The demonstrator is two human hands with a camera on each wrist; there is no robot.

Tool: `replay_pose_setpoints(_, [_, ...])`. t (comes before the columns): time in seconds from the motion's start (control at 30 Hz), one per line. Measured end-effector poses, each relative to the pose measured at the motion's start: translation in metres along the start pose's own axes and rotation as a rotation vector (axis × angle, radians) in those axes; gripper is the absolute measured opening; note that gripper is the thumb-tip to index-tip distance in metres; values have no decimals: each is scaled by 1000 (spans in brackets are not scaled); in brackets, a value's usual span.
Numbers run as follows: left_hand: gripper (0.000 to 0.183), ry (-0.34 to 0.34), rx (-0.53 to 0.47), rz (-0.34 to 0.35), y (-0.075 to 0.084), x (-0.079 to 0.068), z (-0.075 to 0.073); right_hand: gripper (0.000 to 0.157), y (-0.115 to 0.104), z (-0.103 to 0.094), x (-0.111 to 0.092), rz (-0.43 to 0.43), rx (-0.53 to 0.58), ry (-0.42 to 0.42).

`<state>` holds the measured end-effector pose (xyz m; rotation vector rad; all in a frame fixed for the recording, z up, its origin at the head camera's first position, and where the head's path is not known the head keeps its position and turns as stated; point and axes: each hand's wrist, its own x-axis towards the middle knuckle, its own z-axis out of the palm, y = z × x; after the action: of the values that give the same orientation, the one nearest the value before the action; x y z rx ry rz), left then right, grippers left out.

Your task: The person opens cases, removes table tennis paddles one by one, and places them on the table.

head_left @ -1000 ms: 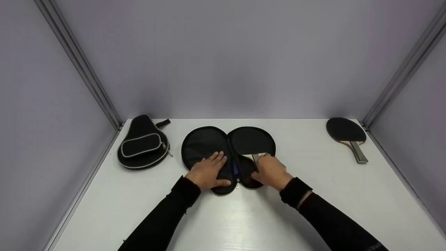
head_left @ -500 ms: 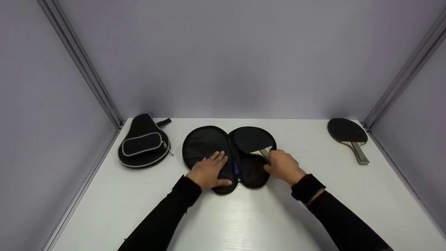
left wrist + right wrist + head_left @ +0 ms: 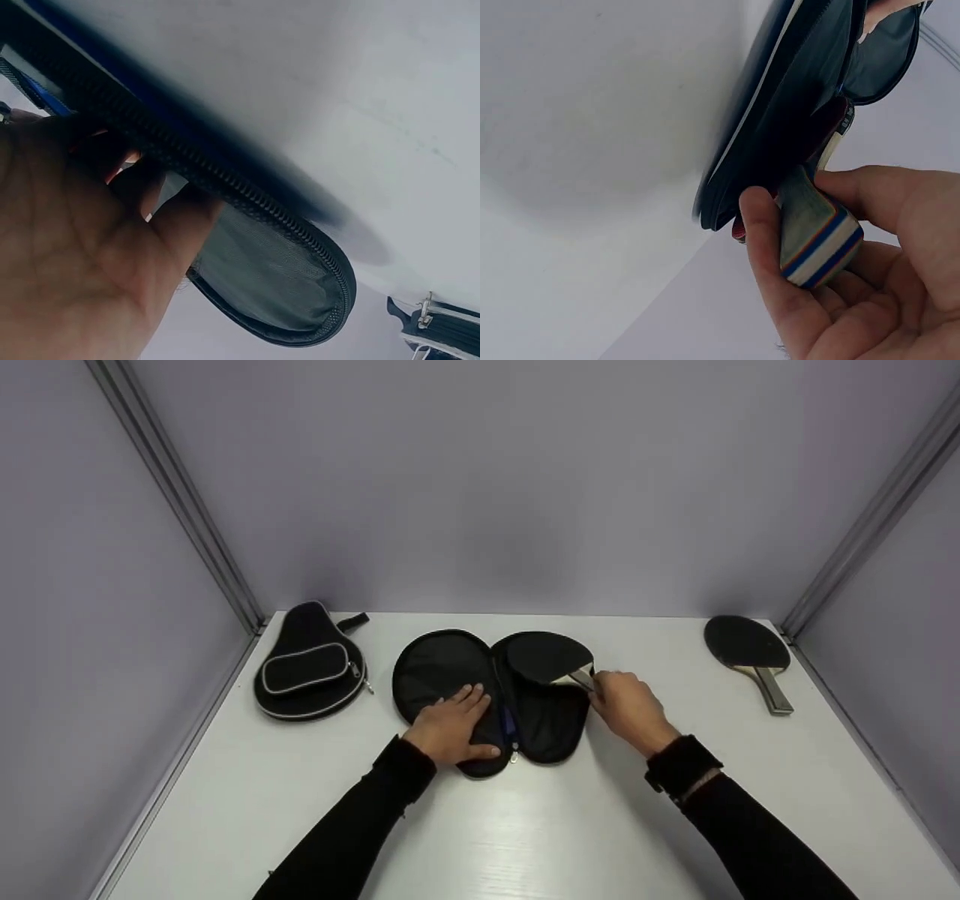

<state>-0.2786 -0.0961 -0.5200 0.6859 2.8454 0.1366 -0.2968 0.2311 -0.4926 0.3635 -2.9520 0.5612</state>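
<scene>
An unzipped black paddle case (image 3: 435, 664) lies spread in two halves on the white table. My left hand (image 3: 448, 729) rests flat on its left half, fingers straight; in the left wrist view those fingers lie against the case's lining (image 3: 270, 266) inside the zipper edge. With my right hand (image 3: 631, 711) I grip the handle (image 3: 810, 229) of a black table tennis paddle (image 3: 547, 658). Its blade is over the upper part of the right half, slanted, with the handle toward the lower right. Under it the dark lining (image 3: 551, 727) shows.
A closed black paddle case (image 3: 300, 664) with light piping and a front pocket lies at the left. Another black paddle (image 3: 746, 641) lies near the right edge, handle toward me. Grey walls (image 3: 510, 495) enclose the table (image 3: 480, 840) at back and sides.
My right hand has moved right and slightly up, turning the paddle so its handle swings from the case's lower part toward its right rim. My left hand has stayed in place.
</scene>
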Motion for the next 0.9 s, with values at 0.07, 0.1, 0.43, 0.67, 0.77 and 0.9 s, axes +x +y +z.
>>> replay_pose_setpoints(0.07, [101,-1,5,-4,0,-1,0,11,3,-2,0,0,15,10])
replay_pose_setpoints(0.1, [101,0,5,-4,1,-1,-1,10,4,-4,-1,-2,20,14])
replay_pose_setpoints(0.43, [103,29,7,14,-8,3,10,11,15,-11,-5,-32,62,37])
replay_pose_setpoints(0.67, [101,-4,16,1,-3,-2,2,7,22,-16,-7,-29,79,69])
replay_pose_setpoints(0.77, [101,1,28,1,-2,-3,1,5,25,-19,-7,-31,78,92])
replay_pose_setpoints(0.9, [100,7,37,2,-1,-4,0,5,32,-22,-5,-33,80,126])
